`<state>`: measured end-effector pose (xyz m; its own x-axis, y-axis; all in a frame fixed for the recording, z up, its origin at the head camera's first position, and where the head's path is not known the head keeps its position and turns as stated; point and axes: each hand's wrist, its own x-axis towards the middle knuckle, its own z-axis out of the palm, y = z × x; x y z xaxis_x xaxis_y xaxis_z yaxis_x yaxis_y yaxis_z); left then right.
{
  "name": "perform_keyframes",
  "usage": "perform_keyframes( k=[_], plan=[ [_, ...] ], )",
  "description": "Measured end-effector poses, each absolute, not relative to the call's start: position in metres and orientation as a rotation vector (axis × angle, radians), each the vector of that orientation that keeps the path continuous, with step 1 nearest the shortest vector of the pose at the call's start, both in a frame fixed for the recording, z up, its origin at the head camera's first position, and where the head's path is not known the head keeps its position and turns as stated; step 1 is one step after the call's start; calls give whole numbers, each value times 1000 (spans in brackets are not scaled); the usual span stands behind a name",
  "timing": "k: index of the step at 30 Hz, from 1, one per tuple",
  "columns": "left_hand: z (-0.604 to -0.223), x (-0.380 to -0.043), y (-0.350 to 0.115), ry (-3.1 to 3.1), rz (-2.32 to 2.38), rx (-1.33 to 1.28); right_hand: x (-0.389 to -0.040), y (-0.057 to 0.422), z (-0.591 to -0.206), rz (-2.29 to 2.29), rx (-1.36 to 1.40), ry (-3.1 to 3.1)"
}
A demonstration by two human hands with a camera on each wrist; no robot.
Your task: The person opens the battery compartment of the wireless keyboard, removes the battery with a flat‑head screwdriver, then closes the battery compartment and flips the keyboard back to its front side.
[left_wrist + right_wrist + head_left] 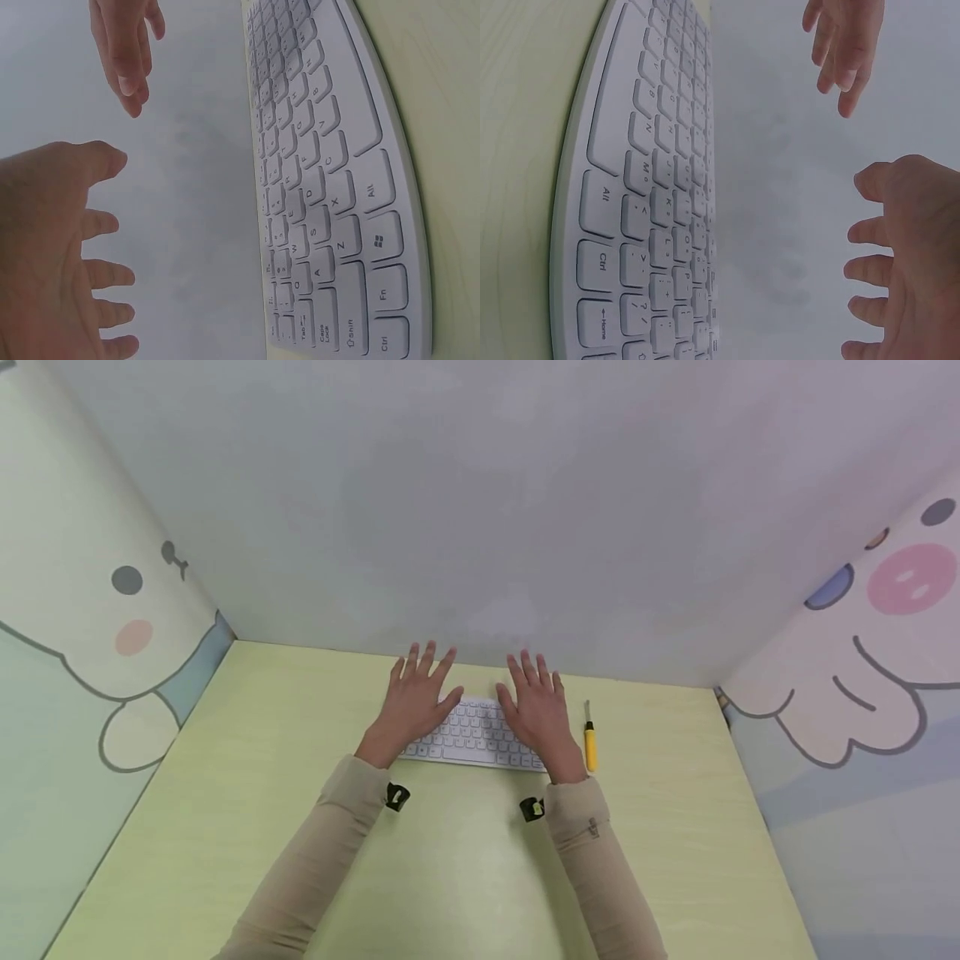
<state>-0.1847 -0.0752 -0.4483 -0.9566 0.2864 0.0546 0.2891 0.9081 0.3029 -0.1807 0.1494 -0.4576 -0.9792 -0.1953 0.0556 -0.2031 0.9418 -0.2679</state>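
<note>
A white keyboard [470, 735] lies on the table, partly hidden in the head view by both hands. My left hand [414, 703] is held above its left end with the fingers spread. Above the right end hovers my right hand [537, 710], its fingers also spread. Both wrist views show a gap between the palms and the keys. In the left wrist view the left hand [52, 255] is beside the keyboard [322, 187], holding nothing. The right wrist view likewise has the right hand [915, 262] with nothing in its grasp.
A screwdriver [591, 747] with a yellow handle lies right of the right hand, its shaft pointing toward the back wall [480, 527]. The pale yellow table [465, 860] meets that wall just beyond the fingertips. Side walls with cartoon figures stand left and right.
</note>
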Motion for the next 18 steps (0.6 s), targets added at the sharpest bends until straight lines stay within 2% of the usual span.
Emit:
perform_keyframes(
  k=[18],
  plan=[
    [-471,-187,-40,-3055,-619,-778,-163,182,-474,632,106,-3033]
  ],
)
